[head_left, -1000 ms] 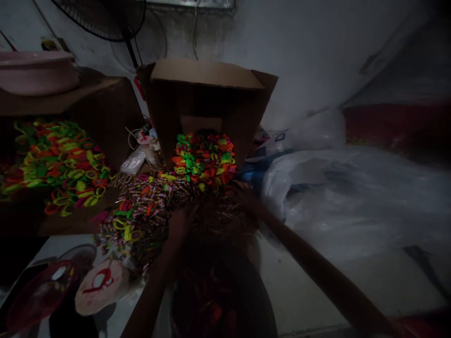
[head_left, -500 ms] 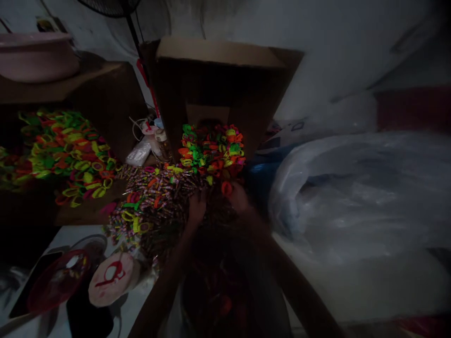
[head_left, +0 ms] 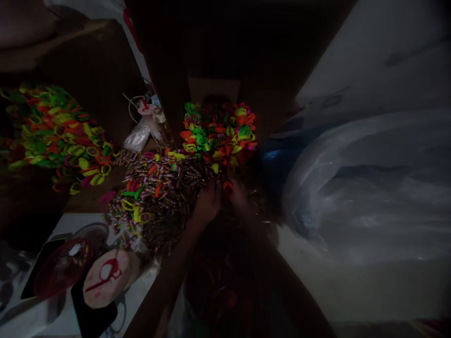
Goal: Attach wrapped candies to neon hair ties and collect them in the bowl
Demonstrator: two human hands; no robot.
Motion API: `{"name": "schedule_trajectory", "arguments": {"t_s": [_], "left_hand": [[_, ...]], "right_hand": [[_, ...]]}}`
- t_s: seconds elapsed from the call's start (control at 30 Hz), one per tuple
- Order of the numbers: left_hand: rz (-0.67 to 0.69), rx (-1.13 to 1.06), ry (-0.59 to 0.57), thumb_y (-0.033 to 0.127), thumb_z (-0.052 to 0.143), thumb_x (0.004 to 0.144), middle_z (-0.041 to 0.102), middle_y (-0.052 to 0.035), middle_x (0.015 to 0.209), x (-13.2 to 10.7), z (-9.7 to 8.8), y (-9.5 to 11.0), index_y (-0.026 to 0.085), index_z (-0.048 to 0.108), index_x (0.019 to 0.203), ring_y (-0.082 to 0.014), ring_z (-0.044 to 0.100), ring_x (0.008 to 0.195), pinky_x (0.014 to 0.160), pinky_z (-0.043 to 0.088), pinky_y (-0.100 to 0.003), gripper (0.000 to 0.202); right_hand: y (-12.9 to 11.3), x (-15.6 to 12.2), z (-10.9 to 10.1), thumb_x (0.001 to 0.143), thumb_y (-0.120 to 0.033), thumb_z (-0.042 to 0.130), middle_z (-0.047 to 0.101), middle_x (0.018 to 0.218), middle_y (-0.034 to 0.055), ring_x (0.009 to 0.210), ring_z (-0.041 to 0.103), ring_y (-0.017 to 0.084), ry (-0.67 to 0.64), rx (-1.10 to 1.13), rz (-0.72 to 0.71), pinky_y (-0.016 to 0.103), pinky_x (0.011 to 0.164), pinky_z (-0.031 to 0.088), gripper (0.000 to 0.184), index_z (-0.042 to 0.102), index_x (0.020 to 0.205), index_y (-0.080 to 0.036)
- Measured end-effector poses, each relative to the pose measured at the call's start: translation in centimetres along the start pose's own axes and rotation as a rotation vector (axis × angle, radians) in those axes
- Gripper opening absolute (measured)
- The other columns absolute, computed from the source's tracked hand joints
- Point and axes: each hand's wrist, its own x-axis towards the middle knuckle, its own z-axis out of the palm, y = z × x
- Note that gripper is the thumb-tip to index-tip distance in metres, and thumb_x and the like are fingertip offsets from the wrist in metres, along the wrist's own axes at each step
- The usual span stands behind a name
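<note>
In the dim head view, my right hand (head_left: pixel 241 196) is closed on an orange toy watch (head_left: pixel 228 188), a small looped plastic band. Just left of it, my left hand (head_left: pixel 208 203) has its fingers bent together at the edge of a heap of small wrapped sweets (head_left: pixel 176 183); what they pinch, if anything, is too dark to make out. Beyond both hands, a pile of neon toy watches (head_left: pixel 218 131) fills the mouth of a cardboard box (head_left: pixel 214 88). A few yellow bands (head_left: pixel 136 213) lie on top of the sweets.
More toy watches (head_left: pixel 66 136) spill from another box at left. A round tub with a red-marked lid (head_left: pixel 105 279) and a red dish (head_left: pixel 63 267) stand front left. A bottle (head_left: pixel 161 123) is behind the sweets. A large clear plastic bag (head_left: pixel 373 197) bulges at right.
The view has tipped down and closer to the heap. My left hand has moved right, up beside my right hand, which still holds the orange toy watch.
</note>
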Motion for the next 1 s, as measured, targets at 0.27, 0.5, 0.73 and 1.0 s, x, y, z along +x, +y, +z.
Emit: {"name": "schedule_trajectory", "arguments": {"t_s": [0.27,0.5,0.73,1.0], "left_hand": [[0.076,-0.078,-0.013,0.029,0.041,0.099,0.069,-0.0091,0.115,-0.2,-0.9,0.4,0.019,0.058,0.117,-0.0201,0.065,0.106,0.094,0.049,-0.032,0.026],[0.181,-0.042,-0.033,0.030,0.040,0.100,0.067,-0.0101,0.113,-0.2,-1.1,0.6,0.019,0.061,0.110,-0.0207,0.061,0.110,0.099,0.048,-0.035,0.026],[0.156,-0.040,-0.013,0.029,0.038,0.100,0.064,-0.0104,0.109,-0.2,-0.7,0.6,0.019,0.058,0.111,-0.0210,0.060,0.107,0.096,0.048,-0.036,0.025],[0.159,0.005,-0.035,0.028,0.036,0.101,0.063,-0.0111,0.113,-0.1,-0.6,0.2,0.018,0.057,0.117,-0.0217,0.058,0.110,0.100,0.047,-0.038,0.029]], "right_hand": [[-1.5,-0.5,0.1,0.073,-0.051,0.060,0.061,0.068,0.0002,0.070,0.053,0.014,0.194,0.023,-0.011,0.026,0.065,0.045,0.034,0.061,0.065,-0.019],[-2.3,-1.0,0.2,0.075,-0.052,0.059,0.054,0.063,-0.0014,0.066,0.048,0.013,0.196,0.009,-0.007,0.025,0.061,0.042,0.035,0.057,0.062,-0.020],[-2.2,-1.2,0.0,0.074,-0.049,0.059,0.048,0.060,-0.0036,0.062,0.043,0.012,0.149,-0.041,-0.046,0.025,0.061,0.039,0.034,0.053,0.059,-0.019],[-2.0,-1.4,-0.3,0.076,-0.046,0.057,0.042,0.056,-0.0047,0.061,0.038,0.011,0.076,-0.107,-0.095,0.024,0.057,0.034,0.034,0.047,0.055,-0.020]]}}
